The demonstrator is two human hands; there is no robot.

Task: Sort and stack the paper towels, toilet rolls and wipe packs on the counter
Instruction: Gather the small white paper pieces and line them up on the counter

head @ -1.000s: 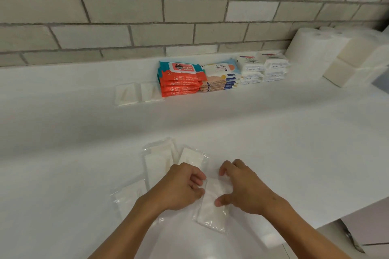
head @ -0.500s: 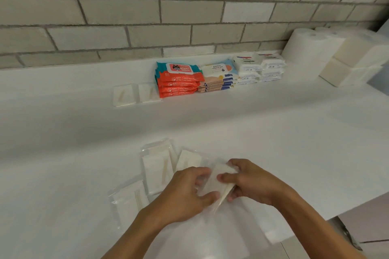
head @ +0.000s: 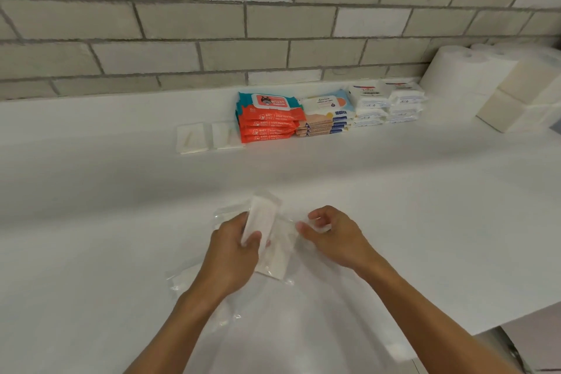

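My left hand (head: 233, 249) grips a flat white packet in clear wrap (head: 261, 215) and holds it tilted up off the white counter (head: 425, 222). A second such packet (head: 279, 261) lies under it. To its right, my right hand (head: 332, 235) has curled fingers and pinches a small white packet edge (head: 321, 226). Against the back wall stand stacked orange wipe packs (head: 268, 123), peach and blue wipe packs (head: 326, 115) and two stacks of white wipe packs (head: 387, 102). Paper towel rolls (head: 464, 73) stand at the far right.
Two small white packets (head: 209, 137) lie left of the orange stack. More clear-wrapped packets (head: 182, 279) lie partly under my left forearm. Cream tissue blocks (head: 522, 94) sit at the right edge. The counter's front edge (head: 455, 328) drops off at lower right.
Both hands held one packet before. Now my left hand alone holds it, raised and turned up, and my right hand has moved off to the right. The view has shifted left.
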